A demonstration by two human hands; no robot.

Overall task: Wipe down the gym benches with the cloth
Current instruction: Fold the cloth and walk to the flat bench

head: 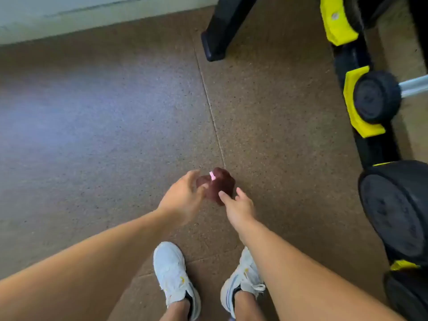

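Two bare hands, one cloth, no bench in view.

Floor (pixel 92 135): speckled brown rubber matting, flat, laid in large tiles with a thin seam running down the middle; pale wash of light across the left part. Light wall and skirting at far upper left.

Left hand (pixel 183 198): raised in front of the body, fingers curled loosely around the left side of the cloth, touching it; whether it clamps the fabric or only cups it cannot be told through the blur.

Cloth (pixel 220 185): small dark maroon bundle, soft, bunched into a rounded lump, with a little pink tag on top. Held in the air between the two hands, above the floor seam, ahead of the shoes.

Right hand (pixel 238 207): fingers apart and extended, tips at the lower right edge of the cloth; contact looks light, no firm pinch visible.

Shoes (pixel 173 274): pair of white mesh trainers, pointing forward, directly below the hands.

Rack (pixel 356 59): black metal frame at right with yellow plastic cradles, carrying black rubber-headed dumbbells (pixel 375 96), round-ended, one showing a bare steel handle.

Step in hand, as judged: readying the cloth, bunching or refolding it between the hands. Wiping not yet begun. Next move calls for securing the cloth in one hand with a flat face outward, then finding a bench pad.
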